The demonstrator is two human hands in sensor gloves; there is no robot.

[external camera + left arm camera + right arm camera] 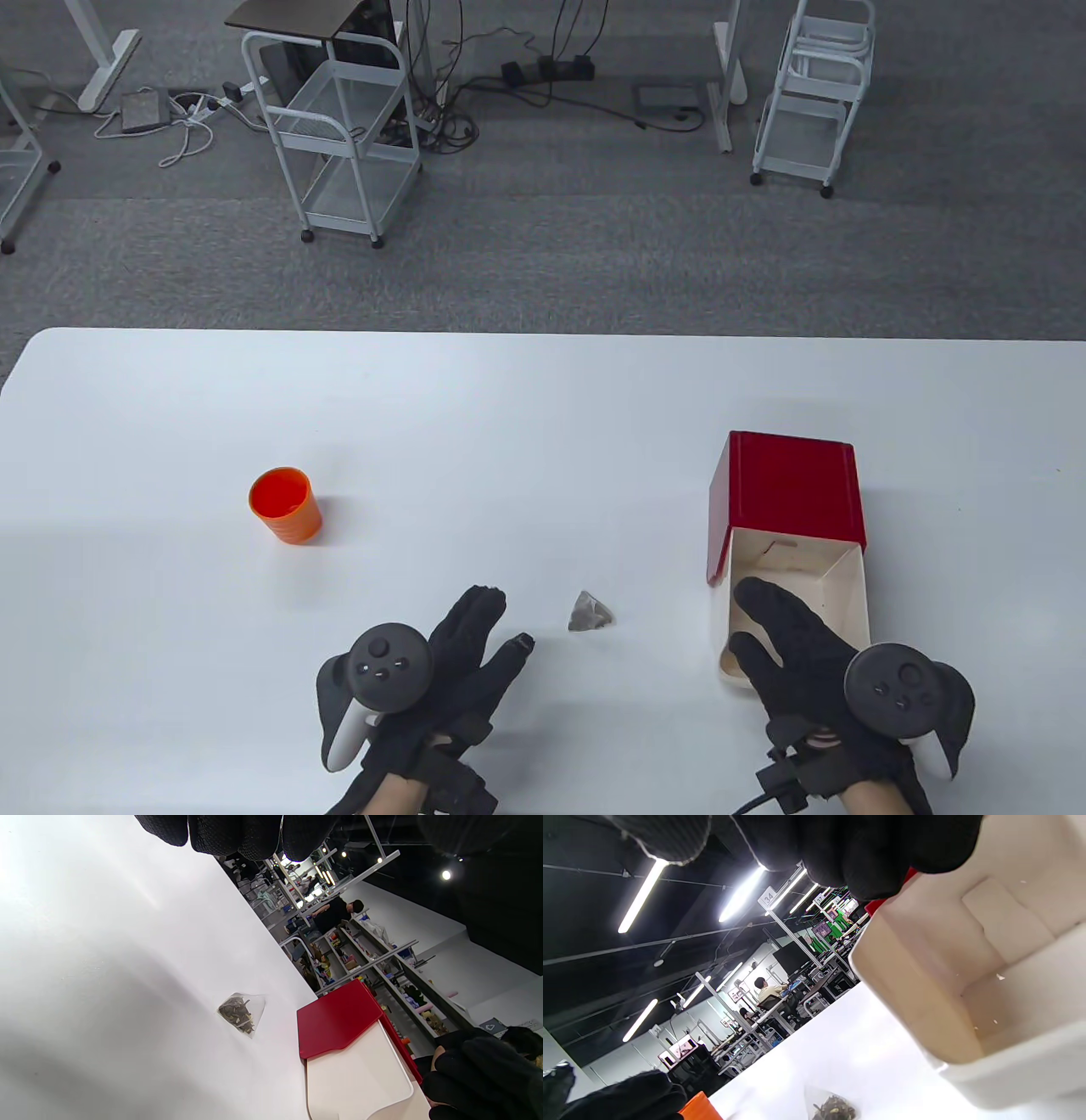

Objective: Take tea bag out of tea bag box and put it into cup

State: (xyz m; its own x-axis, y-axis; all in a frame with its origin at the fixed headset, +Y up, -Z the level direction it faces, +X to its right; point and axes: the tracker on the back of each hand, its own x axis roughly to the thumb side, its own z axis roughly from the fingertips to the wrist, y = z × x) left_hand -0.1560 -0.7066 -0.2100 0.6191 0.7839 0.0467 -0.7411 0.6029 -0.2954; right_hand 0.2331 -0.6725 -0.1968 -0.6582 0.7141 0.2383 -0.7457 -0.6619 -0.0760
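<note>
The tea bag (590,612) lies loose on the desk (543,399), between the box (789,543) and your left hand (450,671), well apart from the cup (286,504). It is a small pyramid of clear mesh with dark, coarse leaf inside; no string or tag can be made out. Judge it very light, soft and easily crushed: it should slide at a touch, so pinch it gently at the raised apex or along a seam edge, not across the filled body.

Left of the tea bag, your left hand hovers near it, fingers extended and spread, holding nothing; the fingertips (237,836) hang above the desk in the left wrist view. Right of the tea bag, your right hand (806,654) rests on the open end of the box, fingers reaching over the pale inner tray; whether they grip the rim cannot be told.

The box is stiff card: a glossy red sleeve with a cream drawer pulled out toward you, its visible interior bare. Far left of the tea bag, the cup stands upright, orange, smooth plastic, tapered, mouth open. The desk is white, smooth and matte.
</note>
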